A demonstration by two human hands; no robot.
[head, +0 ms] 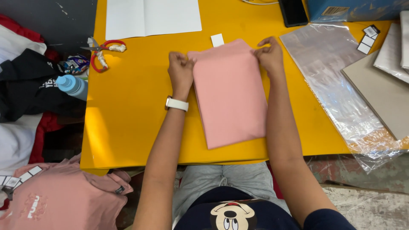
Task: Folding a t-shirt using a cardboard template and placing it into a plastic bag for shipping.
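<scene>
Pink folded garment (pixel 230 93) flat on yellow table (pixel 128 119). Left hand (pixel 180 70) and right hand (pixel 269 54), arms extended, each pinch a far corner.

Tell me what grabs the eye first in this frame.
A folded pink garment lies mid-table on the bright yellow table, its far corners pinched by the left hand and right hand. Red-handled scissors sit at the far left edge, and a clear plastic bag lies to the right.
</scene>
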